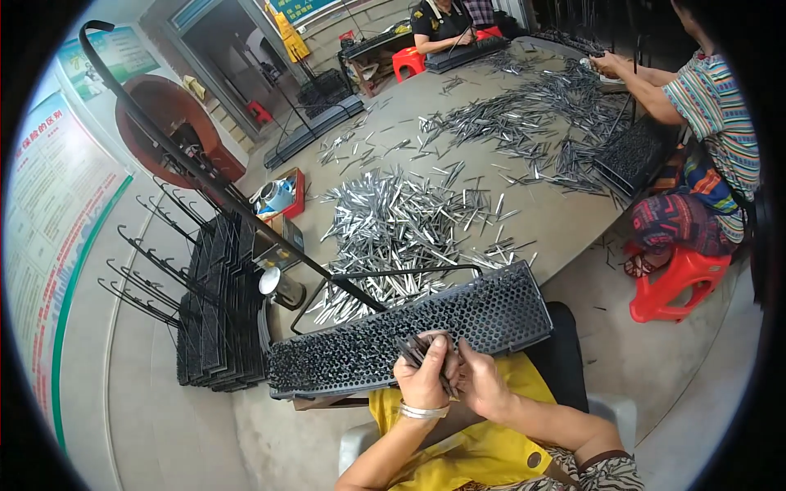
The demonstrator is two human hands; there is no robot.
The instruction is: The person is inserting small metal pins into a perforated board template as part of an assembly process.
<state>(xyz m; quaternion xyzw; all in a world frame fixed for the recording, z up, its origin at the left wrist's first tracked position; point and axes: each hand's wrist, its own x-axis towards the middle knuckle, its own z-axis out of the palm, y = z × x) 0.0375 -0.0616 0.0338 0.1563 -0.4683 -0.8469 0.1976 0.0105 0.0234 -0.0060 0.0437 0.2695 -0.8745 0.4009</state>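
My left hand (422,381) is closed around a bundle of thin dark metal strips (412,349), and a bracelet circles its wrist. Close against it, my right hand (485,383) has its fingers curled in at the bundle's side; what they pinch is hidden. Both hands are just over the near edge of a long black perforated rack (491,307), which lies tilted in front of me. Many holes on its left side look filled with dark pieces, while those on the right show as open. A long hooked black rod (246,209) rises from the rack's frame.
Behind the rack, a big heap of loose strips (393,225) covers the table (524,217). Stacked hooked racks (217,311) stand at left beside a metal cup (282,288) and a red box (288,196). A person in a striped top (708,102) works at right, another (442,29) at the far side.
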